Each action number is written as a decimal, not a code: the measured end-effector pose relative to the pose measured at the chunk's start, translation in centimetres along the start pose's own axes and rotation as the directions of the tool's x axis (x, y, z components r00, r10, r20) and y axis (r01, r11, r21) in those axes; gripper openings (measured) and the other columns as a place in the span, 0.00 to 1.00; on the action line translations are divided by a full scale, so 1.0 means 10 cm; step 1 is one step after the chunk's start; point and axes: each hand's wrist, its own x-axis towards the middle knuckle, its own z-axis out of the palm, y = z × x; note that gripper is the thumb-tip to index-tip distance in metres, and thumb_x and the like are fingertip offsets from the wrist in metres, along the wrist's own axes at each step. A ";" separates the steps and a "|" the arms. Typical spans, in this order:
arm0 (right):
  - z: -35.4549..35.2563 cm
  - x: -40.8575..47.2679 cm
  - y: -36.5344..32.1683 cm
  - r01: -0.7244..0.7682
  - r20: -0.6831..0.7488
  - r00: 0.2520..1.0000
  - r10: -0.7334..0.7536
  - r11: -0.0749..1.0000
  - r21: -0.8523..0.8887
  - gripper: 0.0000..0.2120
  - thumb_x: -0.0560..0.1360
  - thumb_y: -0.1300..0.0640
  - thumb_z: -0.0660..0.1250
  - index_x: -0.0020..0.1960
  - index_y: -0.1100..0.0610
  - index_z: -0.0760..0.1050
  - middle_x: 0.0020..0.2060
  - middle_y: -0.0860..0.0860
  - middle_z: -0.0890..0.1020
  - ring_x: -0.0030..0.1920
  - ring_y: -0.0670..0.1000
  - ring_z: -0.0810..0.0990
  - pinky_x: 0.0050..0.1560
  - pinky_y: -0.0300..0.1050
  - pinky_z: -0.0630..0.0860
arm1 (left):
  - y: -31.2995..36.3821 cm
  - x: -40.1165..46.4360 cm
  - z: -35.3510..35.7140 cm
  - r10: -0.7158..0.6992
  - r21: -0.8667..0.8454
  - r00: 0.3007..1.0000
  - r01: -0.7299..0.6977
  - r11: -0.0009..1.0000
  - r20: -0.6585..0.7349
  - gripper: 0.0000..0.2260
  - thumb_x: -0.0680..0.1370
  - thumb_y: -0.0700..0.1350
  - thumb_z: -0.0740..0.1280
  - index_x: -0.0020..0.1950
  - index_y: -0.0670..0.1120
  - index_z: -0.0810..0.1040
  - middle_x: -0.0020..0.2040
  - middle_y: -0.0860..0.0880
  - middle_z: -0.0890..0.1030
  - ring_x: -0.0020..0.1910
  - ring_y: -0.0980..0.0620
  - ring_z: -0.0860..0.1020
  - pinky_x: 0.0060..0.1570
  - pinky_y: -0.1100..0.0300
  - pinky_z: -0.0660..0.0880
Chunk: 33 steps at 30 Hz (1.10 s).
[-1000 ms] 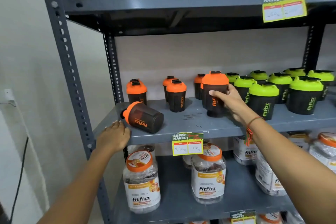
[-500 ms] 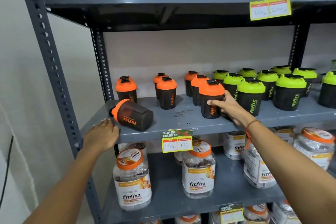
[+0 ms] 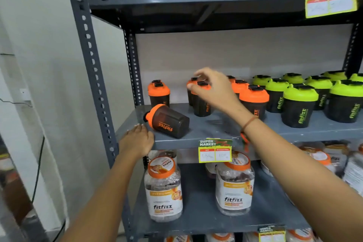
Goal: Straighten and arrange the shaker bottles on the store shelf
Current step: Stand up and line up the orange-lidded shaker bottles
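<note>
Lower left of centre, the left hand lies flat on the shelf edge, holding nothing. Just above it a tipped bottle lies sideways; it looks light and smooth, best gripped round the body. Further back, right hand hovers half-open over an upright bottle

Both forearms are showing bare from the lower frame edge up to the hands, with no sleeve reaching into view. The right hand is wearing a thin orange-red thread bracelet around its wrist, and a knotted loose end of that thread is hanging down below the wrist. The left hand is wearing nothing on its wrist or fingers, and pale, short nails are showing at the fingertips.
</note>
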 end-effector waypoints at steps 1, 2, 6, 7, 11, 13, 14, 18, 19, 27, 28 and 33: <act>0.13 0.05 -0.11 -0.020 0.147 0.989 0.025 0.999 -0.036 0.24 0.72 0.37 0.70 0.60 0.52 0.79 0.54 0.50 0.84 0.54 0.50 0.80 0.55 0.44 0.74 | 0.00 0.00 0.00 0.003 0.001 1.000 -0.003 1.000 0.002 0.26 0.82 0.51 0.46 0.77 0.39 0.57 0.78 0.41 0.59 0.77 0.46 0.58 0.75 0.50 0.55; 0.26 0.08 -0.20 -0.028 0.280 0.959 0.051 0.996 -0.085 0.27 0.71 0.34 0.69 0.60 0.53 0.78 0.55 0.51 0.84 0.55 0.52 0.80 0.54 0.44 0.74 | 0.00 0.00 0.00 0.005 0.002 1.000 -0.005 1.000 0.003 0.26 0.82 0.51 0.46 0.77 0.39 0.57 0.78 0.41 0.59 0.77 0.46 0.58 0.75 0.50 0.55; 0.72 0.15 -0.41 0.071 0.584 0.790 0.188 0.917 -0.392 0.40 0.64 0.22 0.63 0.57 0.55 0.76 0.55 0.55 0.83 0.48 0.58 0.78 0.43 0.48 0.71 | 0.00 0.01 0.00 0.010 0.017 1.000 -0.010 1.000 -0.008 0.26 0.82 0.51 0.47 0.77 0.39 0.57 0.78 0.40 0.60 0.77 0.46 0.59 0.74 0.50 0.56; 0.80 0.16 -0.44 0.092 0.605 0.764 0.223 0.890 -0.446 0.41 0.62 0.21 0.63 0.56 0.55 0.76 0.55 0.55 0.83 0.45 0.57 0.77 0.42 0.48 0.70 | 0.00 0.01 0.01 0.011 0.023 1.000 -0.010 1.000 -0.011 0.26 0.82 0.51 0.47 0.77 0.39 0.58 0.78 0.40 0.60 0.76 0.46 0.59 0.74 0.50 0.56; 1.00 0.19 -0.39 0.098 0.669 0.677 0.307 0.864 -0.494 0.39 0.59 0.22 0.68 0.54 0.53 0.74 0.54 0.53 0.82 0.46 0.56 0.77 0.44 0.47 0.73 | 0.00 0.01 0.03 0.006 0.027 1.000 -0.006 1.000 -0.021 0.26 0.82 0.51 0.47 0.77 0.39 0.59 0.77 0.40 0.61 0.76 0.45 0.60 0.74 0.48 0.57; 1.02 0.17 -0.30 0.049 0.673 0.672 0.308 0.889 -0.455 0.39 0.60 0.25 0.70 0.58 0.53 0.76 0.55 0.53 0.82 0.47 0.55 0.77 0.48 0.48 0.76 | 0.00 0.01 0.03 0.000 0.023 1.000 0.001 1.000 -0.014 0.26 0.82 0.51 0.46 0.77 0.39 0.58 0.78 0.41 0.60 0.76 0.45 0.60 0.75 0.49 0.55; 1.01 0.16 -0.25 0.011 0.669 0.678 0.306 0.905 -0.426 0.38 0.61 0.26 0.71 0.59 0.52 0.76 0.55 0.53 0.82 0.48 0.55 0.78 0.49 0.48 0.77 | 0.00 0.01 0.03 -0.002 0.018 1.000 0.002 1.000 -0.013 0.26 0.82 0.51 0.46 0.77 0.39 0.58 0.78 0.41 0.60 0.76 0.45 0.59 0.75 0.49 0.55; 0.90 0.09 0.01 -0.214 0.566 0.764 0.309 0.949 -0.230 0.32 0.61 0.30 0.74 0.53 0.52 0.74 0.51 0.50 0.81 0.49 0.53 0.80 0.48 0.47 0.78 | 0.01 0.01 0.02 -0.009 0.008 1.000 0.009 1.000 -0.011 0.26 0.82 0.51 0.46 0.77 0.39 0.57 0.78 0.40 0.59 0.76 0.44 0.59 0.75 0.48 0.55; 0.85 0.07 0.07 -0.286 0.520 0.794 0.315 0.948 -0.138 0.31 0.60 0.32 0.75 0.52 0.51 0.74 0.50 0.49 0.81 0.49 0.52 0.80 0.47 0.46 0.78 | 0.01 0.01 0.03 -0.007 0.009 1.000 0.007 1.000 -0.009 0.27 0.82 0.51 0.46 0.77 0.39 0.57 0.78 0.40 0.59 0.76 0.44 0.59 0.75 0.48 0.55; 0.47 -0.20 0.56 -0.515 0.348 0.857 0.380 0.632 0.578 0.31 0.59 0.43 0.81 0.60 0.45 0.77 0.54 0.48 0.85 0.55 0.49 0.84 0.51 0.42 0.80 | 0.00 0.00 0.05 -0.002 0.012 1.000 0.002 1.000 -0.017 0.27 0.82 0.52 0.45 0.78 0.40 0.57 0.78 0.41 0.59 0.77 0.45 0.59 0.75 0.48 0.55; 0.46 -0.25 0.64 -0.514 0.343 0.857 0.384 0.603 0.610 0.32 0.60 0.45 0.81 0.62 0.48 0.76 0.55 0.49 0.85 0.57 0.50 0.83 0.54 0.45 0.80 | 0.00 -0.01 0.05 0.001 0.012 1.000 0.000 1.000 -0.022 0.26 0.82 0.52 0.45 0.78 0.40 0.57 0.78 0.41 0.59 0.76 0.45 0.59 0.75 0.48 0.55; 0.37 -0.45 0.88 -0.505 0.322 0.857 0.403 0.529 0.682 0.35 0.61 0.50 0.81 0.65 0.53 0.74 0.60 0.52 0.83 0.62 0.50 0.81 0.65 0.51 0.76 | 0.00 0.00 0.06 0.001 0.032 0.999 0.001 0.999 -0.036 0.26 0.82 0.52 0.45 0.77 0.40 0.58 0.78 0.41 0.60 0.76 0.46 0.60 0.75 0.49 0.56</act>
